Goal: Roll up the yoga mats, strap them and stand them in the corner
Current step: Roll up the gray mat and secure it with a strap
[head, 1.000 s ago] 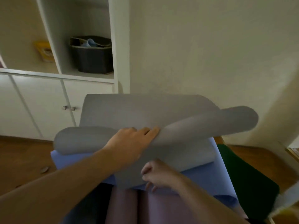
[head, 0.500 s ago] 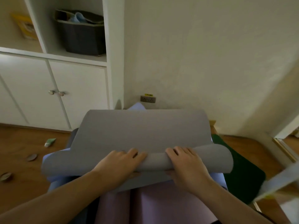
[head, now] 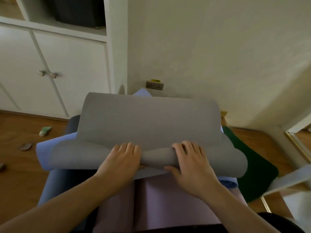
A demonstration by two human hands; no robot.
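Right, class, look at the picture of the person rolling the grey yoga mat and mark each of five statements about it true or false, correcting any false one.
1. Both hands grip the rolled near edge of the grey mat. True: the left hand and the right hand curl round it.
2. The grey mat is fully rolled and strapped. False: most of it lies flat, and no strap is on it.
3. A lilac-blue mat lies under the grey mat. True.
4. The cupboard doors stand open. False: they are closed.
5. A green tube lies on top of the grey mat. False: it lies on the wooden floor, to the left.
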